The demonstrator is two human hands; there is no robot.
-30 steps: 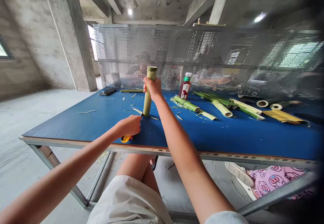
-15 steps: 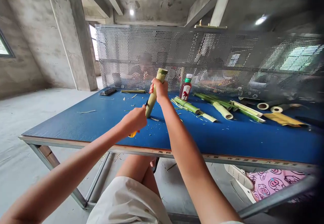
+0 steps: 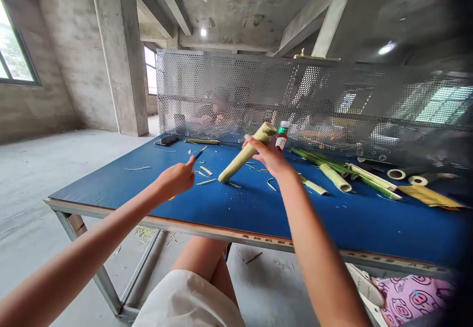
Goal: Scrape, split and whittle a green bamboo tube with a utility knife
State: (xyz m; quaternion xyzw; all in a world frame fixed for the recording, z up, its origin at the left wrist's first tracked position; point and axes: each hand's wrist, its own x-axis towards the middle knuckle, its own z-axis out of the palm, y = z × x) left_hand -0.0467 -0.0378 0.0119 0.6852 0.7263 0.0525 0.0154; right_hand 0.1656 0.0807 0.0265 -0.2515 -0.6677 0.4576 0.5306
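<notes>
My left hand [image 3: 178, 177] is wrapped round a knife [image 3: 200, 153]. Its dark blade points up and away, and a bit of orange handle shows below the fist. A pale, mostly peeled length of bamboo [image 3: 242, 158] leans to the right in my right hand [image 3: 266, 155]. The fingers lie over its upper part, and its lower end meets the tabletop. Some green skin remains near the bamboo's top end. The knife blade is apart from the bamboo, to its left. Thin shavings [image 3: 206, 170] lie between them on the blue table [image 3: 207, 209].
Behind my right hand stands a red bottle [image 3: 281, 137] with a green-and-white cap. Several cut bamboo pieces [image 3: 335, 177] and yellow gloves or cloth [image 3: 430, 196] lie at the right. A phone [image 3: 167, 140] rests at the back left. A perforated metal screen [image 3: 258, 85] closes the far side.
The knife has come away from the bamboo as my left hand moved left. My right hand shifted right, and the bamboo tilts further over to the right. The view has turned slightly left.
</notes>
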